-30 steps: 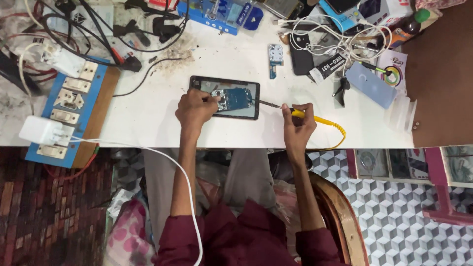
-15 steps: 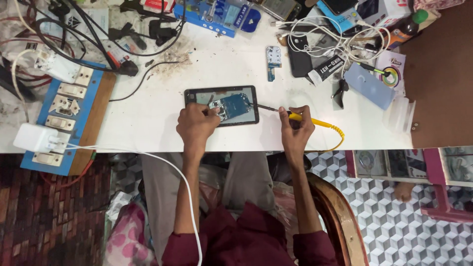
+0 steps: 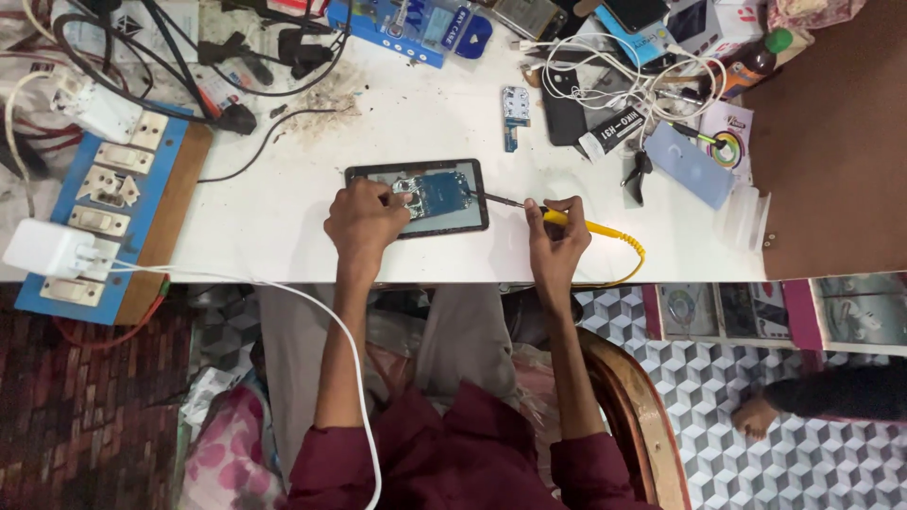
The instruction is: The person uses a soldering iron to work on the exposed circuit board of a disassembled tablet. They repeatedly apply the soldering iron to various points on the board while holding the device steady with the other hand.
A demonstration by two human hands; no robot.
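An opened dark tablet [image 3: 444,210] lies on the white worktable [image 3: 283,217], its blue circuit board and metal shields exposed. My left hand [image 3: 363,223] rests on the tablet's left part, fingers pressed on the inside. My right hand [image 3: 556,238] grips a yellow-handled soldering iron [image 3: 557,217]; its dark tip reaches the tablet's right edge. A yellow cord [image 3: 619,247] trails from the handle toward the table's front edge.
A blue and wood switchboard [image 3: 104,208] with a white charger [image 3: 42,249] sits at the left. Black cables, a small loose circuit board [image 3: 515,106], phones, white wires and boxes crowd the back. A brown wooden chair [image 3: 633,406] is beneath me. Someone's foot [image 3: 756,416] is on the patterned floor.
The view has shifted slightly. My hands stay on the tablet and the iron, with the tip still at the tablet's right edge.
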